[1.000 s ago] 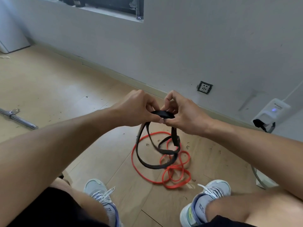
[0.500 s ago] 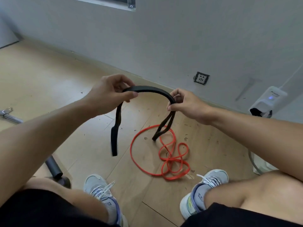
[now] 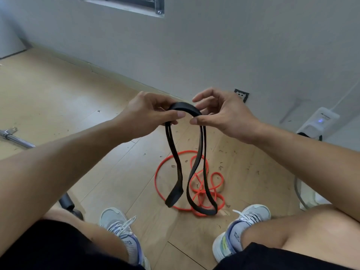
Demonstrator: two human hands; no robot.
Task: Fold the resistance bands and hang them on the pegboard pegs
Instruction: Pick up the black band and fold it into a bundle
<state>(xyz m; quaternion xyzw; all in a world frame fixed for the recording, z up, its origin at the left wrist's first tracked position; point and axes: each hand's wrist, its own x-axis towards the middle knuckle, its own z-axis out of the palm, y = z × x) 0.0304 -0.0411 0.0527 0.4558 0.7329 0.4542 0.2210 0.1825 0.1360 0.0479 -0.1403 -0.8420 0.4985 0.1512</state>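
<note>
Above the wood floor, both hands [image 3: 148, 114] [image 3: 222, 115] pinch a flat black rubber band [image 3: 186, 108], arched

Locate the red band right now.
In the head view the red band lies coiled on the wooden floor between the two shoes, right of centre, directly beneath the hanging loops of the black band.
</note>
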